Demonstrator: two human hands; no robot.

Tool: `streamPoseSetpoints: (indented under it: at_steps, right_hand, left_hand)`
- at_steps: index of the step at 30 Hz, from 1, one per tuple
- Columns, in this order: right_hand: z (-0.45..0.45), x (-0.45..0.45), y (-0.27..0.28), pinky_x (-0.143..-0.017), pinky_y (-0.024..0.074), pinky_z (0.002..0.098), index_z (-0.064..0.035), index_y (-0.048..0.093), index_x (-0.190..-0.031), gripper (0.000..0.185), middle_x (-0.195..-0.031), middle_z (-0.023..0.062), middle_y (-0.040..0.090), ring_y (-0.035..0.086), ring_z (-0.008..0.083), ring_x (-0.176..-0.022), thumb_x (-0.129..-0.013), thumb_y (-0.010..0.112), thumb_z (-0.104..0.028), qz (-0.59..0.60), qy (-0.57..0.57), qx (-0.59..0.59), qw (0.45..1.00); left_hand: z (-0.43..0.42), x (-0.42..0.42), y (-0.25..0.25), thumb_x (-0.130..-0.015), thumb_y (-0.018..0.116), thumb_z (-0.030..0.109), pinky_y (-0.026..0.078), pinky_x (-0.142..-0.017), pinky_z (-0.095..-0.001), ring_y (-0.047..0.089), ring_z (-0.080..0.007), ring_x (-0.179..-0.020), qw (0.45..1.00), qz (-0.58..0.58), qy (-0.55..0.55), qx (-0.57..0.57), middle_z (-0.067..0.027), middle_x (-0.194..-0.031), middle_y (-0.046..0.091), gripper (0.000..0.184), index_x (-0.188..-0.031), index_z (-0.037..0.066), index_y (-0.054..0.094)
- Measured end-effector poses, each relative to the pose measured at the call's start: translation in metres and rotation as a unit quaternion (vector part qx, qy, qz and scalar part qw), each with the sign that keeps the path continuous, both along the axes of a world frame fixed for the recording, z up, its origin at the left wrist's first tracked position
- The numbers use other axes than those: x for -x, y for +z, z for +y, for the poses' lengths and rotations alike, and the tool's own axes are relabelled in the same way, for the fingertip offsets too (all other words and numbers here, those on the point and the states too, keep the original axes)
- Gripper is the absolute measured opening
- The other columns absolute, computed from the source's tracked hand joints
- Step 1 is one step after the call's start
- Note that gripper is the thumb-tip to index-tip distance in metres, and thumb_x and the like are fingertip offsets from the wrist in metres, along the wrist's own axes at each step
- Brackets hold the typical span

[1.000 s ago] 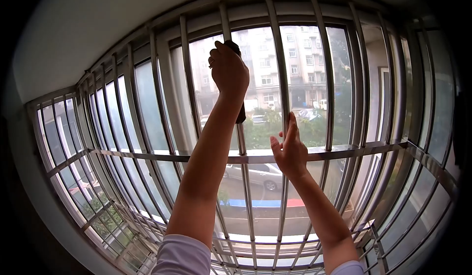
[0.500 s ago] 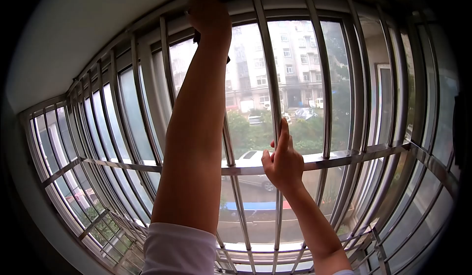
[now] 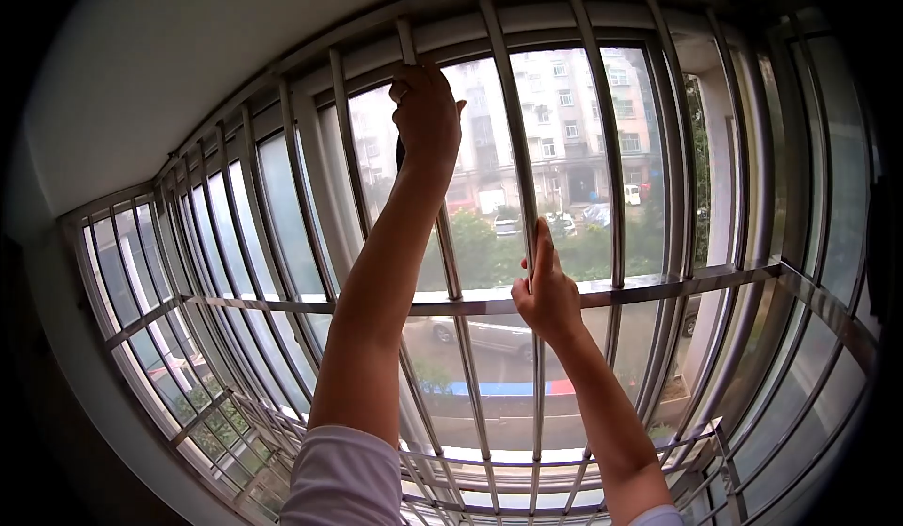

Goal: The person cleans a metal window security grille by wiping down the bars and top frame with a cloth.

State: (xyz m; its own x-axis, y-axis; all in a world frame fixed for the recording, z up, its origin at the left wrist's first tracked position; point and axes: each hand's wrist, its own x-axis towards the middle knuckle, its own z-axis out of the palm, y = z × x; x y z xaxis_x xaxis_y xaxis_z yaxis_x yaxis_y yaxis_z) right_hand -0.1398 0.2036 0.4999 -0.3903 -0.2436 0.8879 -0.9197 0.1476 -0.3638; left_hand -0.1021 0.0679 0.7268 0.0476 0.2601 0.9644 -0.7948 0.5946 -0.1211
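My left hand is raised high at a vertical metal bar, its fingers curled. It holds a black object, mostly hidden behind the hand and wrist; only a dark edge shows left of the wrist. Lower and to the right, my right hand is closed around another upright bar, its index finger stretched up along the metal. That hand is just above the level of the horizontal crossbar.
Bars of the metal grille surround the view on the left, front and right. Behind them are window panes and a window frame. A ceiling slopes at upper left. Outside stand a building, bushes and a silver car.
My left hand rose towards the top of the bars, then came back down. The black object's lower end no longer shows right of my forearm. My right hand stays at its bar; the view has shifted.
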Motion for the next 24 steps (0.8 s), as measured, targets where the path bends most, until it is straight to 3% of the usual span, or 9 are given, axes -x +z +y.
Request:
streamPoseSetpoints:
  at_steps: [3, 5, 8, 10, 12, 14, 17, 20, 24]
  right_hand:
    - [-0.002, -0.001, 0.0, -0.065, 0.0556, 0.0433, -0.0073, 0.004, -0.148, 0.092, -0.1, 0.02, 0.059, 0.066, 0.0356, -0.073, -0.074, 0.058, -0.003, 0.002, -0.024, 0.0, 1.0]
    - [-0.004, -0.003, -0.001, -0.065, 0.0556, 0.0428, -0.0075, 0.004, -0.148, 0.092, -0.101, 0.0204, 0.059, 0.066, 0.0354, -0.074, -0.074, 0.058, -0.003, 0.005, -0.036, 0.006, 0.999]
    - [-0.007, -0.004, -0.002, -0.066, 0.0559, 0.0408, -0.0082, 0.003, -0.149, 0.093, -0.101, 0.0216, 0.059, 0.067, 0.034, -0.077, -0.073, 0.057, 0.0, 0.008, -0.045, 0.022, 0.999]
    - [-0.008, -0.001, -0.002, -0.064, 0.056, 0.0403, -0.0067, 0.004, -0.148, 0.093, -0.1, 0.021, 0.059, 0.067, 0.0333, -0.076, -0.072, 0.058, 0.0, 0.022, -0.052, 0.02, 0.998]
    - [-0.007, -0.003, -0.001, -0.063, 0.0559, 0.0396, -0.0055, 0.005, -0.148, 0.093, -0.099, 0.0203, 0.059, 0.067, 0.0326, -0.075, -0.072, 0.058, 0.0, 0.026, -0.074, 0.013, 0.997]
    - [-0.01, -0.004, -0.002, -0.061, 0.0558, 0.039, -0.0042, 0.006, -0.148, 0.092, -0.098, 0.0196, 0.06, 0.067, 0.0319, -0.074, -0.072, 0.058, 0.0, 0.028, -0.091, 0.003, 0.995]
    - [-0.014, -0.005, -0.003, -0.057, 0.0547, 0.0363, -0.0023, 0.008, -0.148, 0.094, -0.093, 0.0174, 0.06, 0.066, 0.0292, -0.07, -0.07, 0.06, -0.001, 0.034, -0.116, 0.028, 0.992]
    - [-0.016, -0.007, -0.002, -0.057, 0.0545, 0.0359, -0.0022, 0.009, -0.148, 0.093, -0.093, 0.017, 0.06, 0.066, 0.0286, -0.069, -0.07, 0.06, -0.001, 0.028, -0.127, 0.032, 0.991]
    - [-0.016, -0.007, -0.002, -0.057, 0.0541, 0.0344, -0.0025, 0.011, -0.148, 0.092, -0.093, 0.0159, 0.061, 0.066, 0.0274, -0.068, -0.07, 0.059, -0.001, 0.027, -0.12, 0.039, 0.992]
  left_hand:
    - [-0.008, -0.012, -0.046, -0.09, 0.058, 0.023, 0.057, -0.055, -0.0402, 0.058, -0.0374, -0.084, 0.978, -0.046, -0.201, -0.037, -0.023, -0.101, 0.046, 0.043, -0.128, 0.007, 0.046]
    - [-0.016, -0.016, -0.087, -0.091, 0.056, 0.019, 0.057, -0.059, -0.04, 0.058, -0.0376, -0.085, 0.97, -0.065, -0.232, -0.021, -0.0239, -0.104, 0.046, 0.038, -0.126, 0.007, 0.05]
    - [-0.021, -0.032, -0.15, -0.09, 0.058, 0.02, 0.056, -0.07, -0.0421, 0.056, -0.0395, -0.093, 0.946, -0.131, -0.292, -0.055, -0.0238, -0.109, 0.047, 0.046, -0.133, 0.009, 0.046]
    - [-0.042, -0.055, -0.162, -0.089, 0.06, 0.02, 0.058, -0.066, -0.0395, 0.056, -0.039, -0.096, 0.918, -0.205, -0.337, -0.041, -0.0249, -0.112, 0.045, 0.055, -0.138, 0.007, 0.04]
    - [-0.066, -0.074, -0.143, -0.089, 0.061, 0.02, 0.057, -0.07, -0.0414, 0.054, -0.0385, -0.099, 0.957, -0.091, -0.273, 0.027, -0.0247, -0.114, 0.045, 0.06, -0.141, 0.004, 0.035]
    - [-0.089, -0.079, -0.112, -0.09, 0.06, 0.022, 0.056, -0.073, -0.043, 0.053, -0.0401, -0.102, 0.973, 0.042, -0.228, 0.016, -0.0248, -0.114, 0.045, 0.064, -0.14, -0.002, 0.03]
    - [-0.109, -0.054, -0.087, -0.089, 0.062, 0.026, 0.057, -0.072, -0.0415, 0.056, -0.0421, -0.096, 0.974, 0.003, -0.198, -0.107, -0.0277, -0.112, 0.045, 0.07, -0.137, -0.011, 0.025]
    - [-0.097, -0.052, -0.062, -0.084, 0.066, 0.02, 0.059, -0.064, -0.0329, 0.062, -0.0384, -0.089, 0.995, 0.01, -0.037, -0.093, -0.0258, -0.103, 0.051, 0.065, -0.132, -0.011, 0.033]
    - [-0.1, -0.047, -0.01, -0.083, 0.063, 0.013, 0.057, -0.072, -0.0381, 0.063, -0.0364, -0.087, 0.994, 0.03, -0.033, -0.1, -0.0264, -0.105, 0.053, 0.054, -0.125, -0.01, 0.038]
